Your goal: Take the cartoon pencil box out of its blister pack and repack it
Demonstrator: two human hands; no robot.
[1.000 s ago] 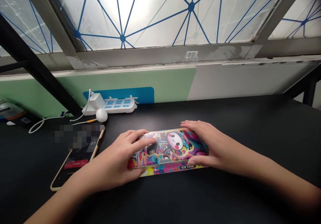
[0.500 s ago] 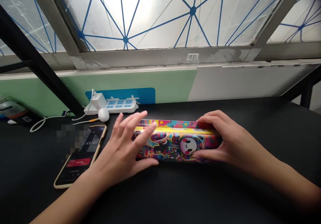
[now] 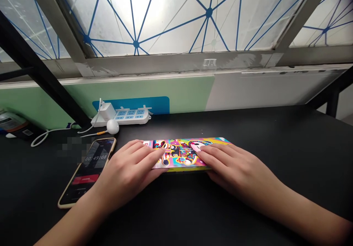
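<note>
The cartoon-printed box (image 3: 179, 154) lies on the black table (image 3: 179, 216), right of the phone (image 3: 92, 168), its top apparently closed, the left hand (image 3: 129, 167) and right hand (image 3: 237, 165), apart, clasping opposite ends, so handling looks under way, with release not yet made.

The pencil box (image 3: 180, 154) has been turned over.

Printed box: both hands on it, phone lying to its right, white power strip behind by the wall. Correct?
One error: the phone lies to the left of the printed box, as the head view shows. The rest stands: left hand and right hand on the box, white power strip behind by the wall.
</note>
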